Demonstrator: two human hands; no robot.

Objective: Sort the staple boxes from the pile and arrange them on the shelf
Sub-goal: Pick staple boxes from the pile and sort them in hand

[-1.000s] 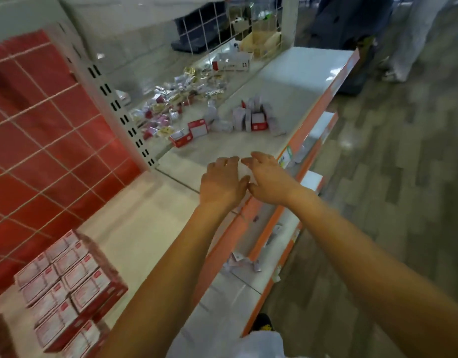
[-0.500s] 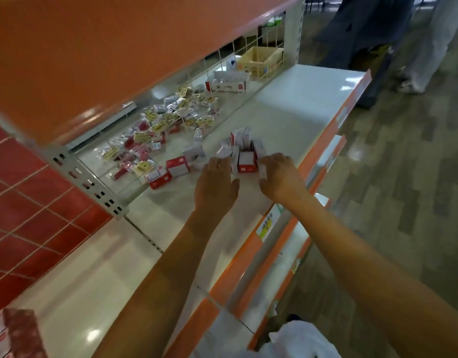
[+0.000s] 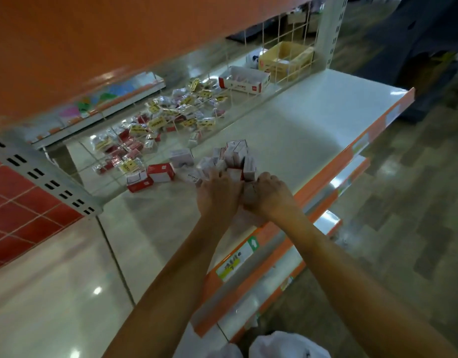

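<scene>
The pile of staple boxes (image 3: 235,154) is sitting near the front of the pale shelf (image 3: 313,120), a loose cluster of small white and red cartons, some standing on end and some lying flat. Both hands are meeting at its near edge. The right hand (image 3: 271,196) is curling its fingers round a small pale box (image 3: 250,193) and gripping it just beside the pile. The left hand (image 3: 217,196) is reaching into the nearest cartons with its fingers bent down among them; whether it is gripping one cannot be told, since the fingertips are hidden. Two red-and-white boxes (image 3: 161,172) are lying apart to the left of the pile. Behind a wire grid (image 3: 282,60), a scatter of yellow-labelled packets (image 3: 171,117) is lying beside an open red-and-white carton (image 3: 244,80). An orange shelf (image 3: 93,42) is overhanging the scene.
</scene>
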